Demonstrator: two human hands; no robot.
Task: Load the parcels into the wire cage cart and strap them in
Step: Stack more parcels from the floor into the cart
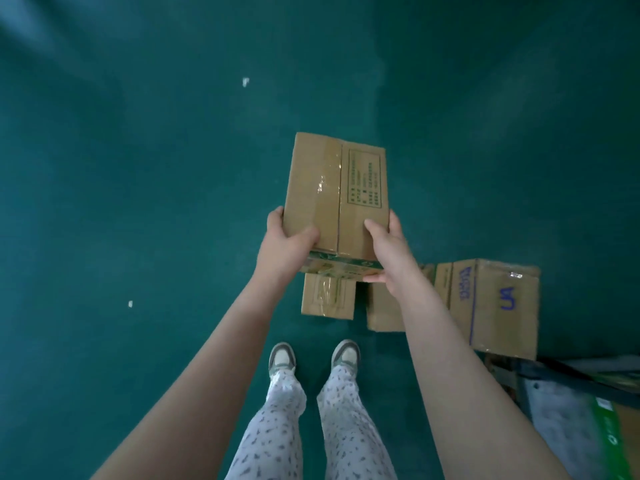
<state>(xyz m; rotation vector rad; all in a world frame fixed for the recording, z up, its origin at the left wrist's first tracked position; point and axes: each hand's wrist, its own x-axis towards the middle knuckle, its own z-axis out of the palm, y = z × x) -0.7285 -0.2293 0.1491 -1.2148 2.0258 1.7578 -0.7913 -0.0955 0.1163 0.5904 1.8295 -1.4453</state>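
Observation:
I hold a taped brown cardboard parcel with a printed green label up in front of me, above the green floor. My left hand grips its near left corner, thumb on top. My right hand grips its near right corner, thumb on top and fingers underneath. On the floor below lie a small taped parcel, a second small parcel partly hidden by my right arm, and a larger parcel with blue writing. No wire cage cart is visible.
My two feet stand just behind the floor parcels. A dark metal frame with grey and green sheets fills the lower right corner. Green floor spreads to the left and ahead, with small white scraps.

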